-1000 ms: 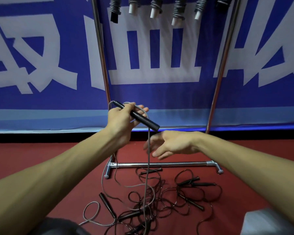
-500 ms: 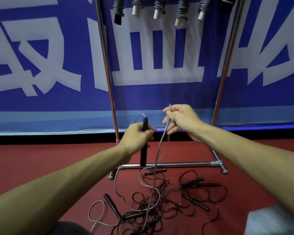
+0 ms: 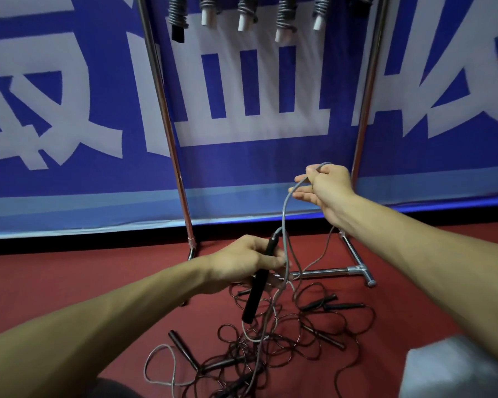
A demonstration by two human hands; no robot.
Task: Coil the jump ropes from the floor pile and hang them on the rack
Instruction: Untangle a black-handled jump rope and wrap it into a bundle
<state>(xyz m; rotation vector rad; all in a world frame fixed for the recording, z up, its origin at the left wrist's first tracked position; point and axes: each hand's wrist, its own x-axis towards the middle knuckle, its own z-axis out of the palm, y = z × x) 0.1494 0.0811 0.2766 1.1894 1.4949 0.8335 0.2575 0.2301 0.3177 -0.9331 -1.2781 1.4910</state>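
Behind the rack (image 3: 167,124), a banner's (image 3: 112,173) white characters (image 3: 250,130) are cropped.

A handle (image 3: 253,300) is being gripped in the fingers of the left hand (image 3: 242,265); a cord (image 3: 283,214) is being pinched between the fingers of the right hand (image 3: 328,188).

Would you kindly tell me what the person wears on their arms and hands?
The left forearm and right forearm are bare to the frame edge, no sleeves in view. The left hand and right hand show no gloves, watch, bands or rings.
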